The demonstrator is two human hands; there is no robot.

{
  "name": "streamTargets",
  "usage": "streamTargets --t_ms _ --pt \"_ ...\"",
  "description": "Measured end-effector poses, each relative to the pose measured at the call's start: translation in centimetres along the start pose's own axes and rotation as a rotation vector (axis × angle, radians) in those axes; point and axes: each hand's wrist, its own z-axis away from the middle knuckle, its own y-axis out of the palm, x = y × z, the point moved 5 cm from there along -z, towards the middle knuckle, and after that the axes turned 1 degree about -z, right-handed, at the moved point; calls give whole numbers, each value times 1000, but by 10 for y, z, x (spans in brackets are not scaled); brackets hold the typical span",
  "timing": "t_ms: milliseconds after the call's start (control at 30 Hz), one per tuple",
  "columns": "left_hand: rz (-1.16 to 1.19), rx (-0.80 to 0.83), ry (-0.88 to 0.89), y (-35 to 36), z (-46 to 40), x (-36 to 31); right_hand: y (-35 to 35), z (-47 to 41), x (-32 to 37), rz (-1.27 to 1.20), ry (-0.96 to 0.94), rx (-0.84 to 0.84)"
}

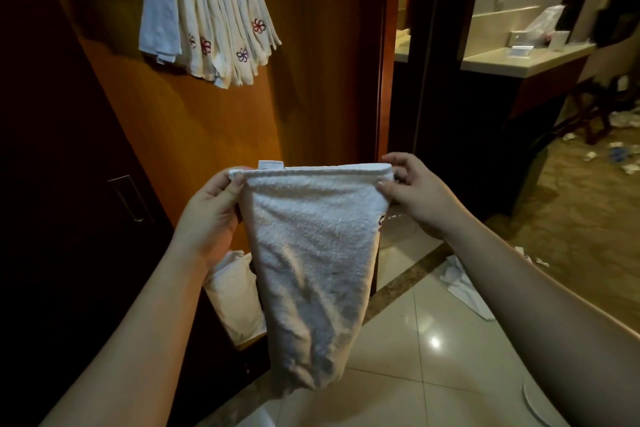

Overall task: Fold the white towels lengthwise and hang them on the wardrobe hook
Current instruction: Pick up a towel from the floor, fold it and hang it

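White towel [311, 263] held up below hung towel bunch [207, 17] on wardrobe panel [214, 121]. Terry pile, doubled, top edge level, small tag at upper left, lower end tapering, shadowed. Left hand [211, 211] pinches top left corner; right hand [412, 191] pinches top right, thumb against fingers.

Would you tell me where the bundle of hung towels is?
In the head view, the hung towels are upper left against the wardrobe panel, above the held towel.
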Motion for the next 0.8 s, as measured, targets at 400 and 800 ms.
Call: streamTargets --t_ms 400,800 --pt "0 0 42 14 -8 -14 3 7 22 120 -194 -315" --pt "65 -13 -73 23 2 20 17 15 -28 -551 322 277"
